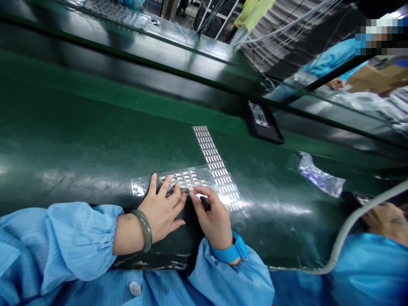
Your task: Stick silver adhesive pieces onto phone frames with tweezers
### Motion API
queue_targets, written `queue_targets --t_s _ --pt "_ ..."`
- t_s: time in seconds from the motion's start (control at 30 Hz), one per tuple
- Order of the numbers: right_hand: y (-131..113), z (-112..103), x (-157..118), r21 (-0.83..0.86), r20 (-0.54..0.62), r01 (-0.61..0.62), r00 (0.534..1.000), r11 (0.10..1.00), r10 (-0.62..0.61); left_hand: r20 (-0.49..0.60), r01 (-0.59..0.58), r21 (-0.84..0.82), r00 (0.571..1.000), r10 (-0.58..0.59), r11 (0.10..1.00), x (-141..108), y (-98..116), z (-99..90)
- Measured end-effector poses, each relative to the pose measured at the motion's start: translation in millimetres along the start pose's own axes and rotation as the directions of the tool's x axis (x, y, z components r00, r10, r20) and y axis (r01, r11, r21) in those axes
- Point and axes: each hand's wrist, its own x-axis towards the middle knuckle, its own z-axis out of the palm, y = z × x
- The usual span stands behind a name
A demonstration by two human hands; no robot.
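At the lower centre of the frame my left hand [162, 208] presses open fingers on the clear plastic sheet of small silver parts [181, 180] (on green belt [79, 140]), while my right hand [212, 216] pinches 1 dark tool [205, 203].

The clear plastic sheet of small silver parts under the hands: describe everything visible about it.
The clear plastic sheet of small silver parts lies flat on the dark green glossy work surface, its long side running left to right. It looks thin, transparent and shiny, carrying rows of small silvery rectangular pieces. Its right end meets or overlaps a long narrow strip of similar silver parts; which lies on top is unclear. The left hand rests spread on it, fingertips pressing the sheet. The right hand touches its near edge, fingers pinched.
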Motion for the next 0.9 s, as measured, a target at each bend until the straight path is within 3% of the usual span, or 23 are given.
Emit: queue_targets --t_s 0.33,0.5,0.57,0.67,0.8,0.9 --pt "-1.0 2.8 0.6 -0.091 0.112 0.041 0.993 0.995 -0.031 -0.006 -0.009 0.010 1.000 0.009 1.000 0.8 -0.6 -0.8" --pt "-0.4 0.7 0.5 -0.019 0.138 0.051 0.989 0.999 -0.048 -0.006 -0.006 0.013 1.000 0.006 1.000 0.2 -0.6 0.8" --pt "0.7 0.0 -2.9 0.044 0.102 0.035 0.994 0.998 -0.040 -0.012 -0.009 0.012 1.000 0.009 1.000 0.0 -0.6 1.1" --pt "-0.2 -2.9 -8.5 0.134 -0.041 -0.021 0.999 0.991 0.026 -0.017 -0.018 0.006 1.000 0.018 1.000 -0.3 -1.1 1.2" --pt "-5.8 -8.3 -6.9 0.234 -0.240 -0.045 0.965 0.971 0.102 -0.032 0.003 -0.014 0.999 -0.003 1.000 -0.7 -2.2 0.4" --pt "-6.1 -9.4 1.9 0.227 -0.228 -0.105 0.961 0.968 0.158 -0.080 0.015 0.004 0.997 -0.015 1.000 -0.8 -2.9 -1.2"
